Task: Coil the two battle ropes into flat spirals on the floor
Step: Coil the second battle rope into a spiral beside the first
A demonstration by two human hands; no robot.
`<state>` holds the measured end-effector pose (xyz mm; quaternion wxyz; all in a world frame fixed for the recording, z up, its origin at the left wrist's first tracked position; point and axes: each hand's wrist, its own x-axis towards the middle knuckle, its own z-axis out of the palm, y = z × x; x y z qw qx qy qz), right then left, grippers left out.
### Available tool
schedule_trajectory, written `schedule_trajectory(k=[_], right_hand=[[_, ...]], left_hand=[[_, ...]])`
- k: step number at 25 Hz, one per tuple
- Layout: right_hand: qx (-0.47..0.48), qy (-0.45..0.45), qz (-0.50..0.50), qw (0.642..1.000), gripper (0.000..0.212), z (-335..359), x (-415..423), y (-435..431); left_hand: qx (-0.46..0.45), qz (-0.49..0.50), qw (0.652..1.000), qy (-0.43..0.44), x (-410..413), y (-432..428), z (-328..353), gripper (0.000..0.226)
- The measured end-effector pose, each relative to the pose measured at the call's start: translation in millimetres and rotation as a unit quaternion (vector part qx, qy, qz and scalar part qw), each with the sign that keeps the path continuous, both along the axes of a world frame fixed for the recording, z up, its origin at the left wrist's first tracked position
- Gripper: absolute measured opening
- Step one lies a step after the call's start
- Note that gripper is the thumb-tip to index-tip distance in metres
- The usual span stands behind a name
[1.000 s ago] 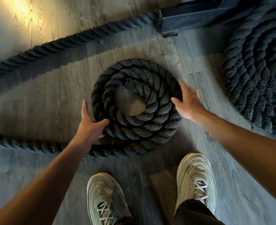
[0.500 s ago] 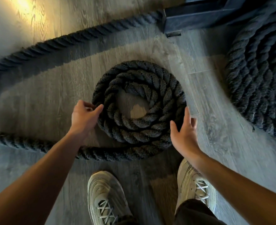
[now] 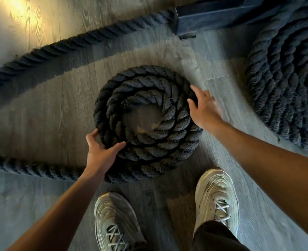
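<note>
The finished coil (image 3: pixel 285 84) lies well to the right of the half-made spiral (image 3: pixel 149 84), so one rope looks done. The loose rope (image 3: pixel 31 167) runs out from the spiral's near edge to the left, and another length arcs round beyond it. The spiral sits on the floor just ahead of the shoes (image 3: pixel 117 220), about three turns wide, as it was half a second ago. The hands have swapped places on its rim. The right hand (image 3: pixel 204 109) went from the near-right edge to the right side, fingers straight and spread against the outer turn. The left hand (image 3: pixel 100 153) dropped to the near-left edge, clamping the outer turns between thumb and fingers. That suggests hand-over-hand turning, with much rope left.
</note>
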<state>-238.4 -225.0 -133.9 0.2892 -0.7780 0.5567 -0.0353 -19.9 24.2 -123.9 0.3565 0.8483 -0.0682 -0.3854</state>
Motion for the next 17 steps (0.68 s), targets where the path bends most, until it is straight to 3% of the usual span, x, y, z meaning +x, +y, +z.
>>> schedule_trajectory(k=[3, 6, 9, 11, 17], right_hand=[[0.03, -0.035, -0.086, 0.995, 0.062, -4.2, -8.9, 36.3], [0.09, -0.073, -0.126, 0.985, 0.072, -2.6, -27.9, 89.5], [0.133, -0.065, -0.135, 0.98, 0.077, -3.4, -36.7, 116.1], [0.15, -0.061, -0.127, 0.979, 0.077, -0.6, -34.8, 108.8], [0.09, 0.001, -0.071, 0.993, 0.065, 13.9, -10.8, 26.7]], left_hand=[[0.04, -0.001, 0.995, -0.089, 21.9, -12.5, 6.7, 0.052], [0.025, -0.03, 0.991, -0.127, 48.1, -31.5, 10.3, 0.042], [-0.044, -0.034, 0.996, -0.077, 53.0, -45.6, 8.3, 0.063], [-0.037, -0.045, 0.996, -0.067, 51.6, -49.0, 5.7, 0.072], [-0.022, -0.002, 1.0, -0.013, 34.1, -26.6, 8.8, 0.093]])
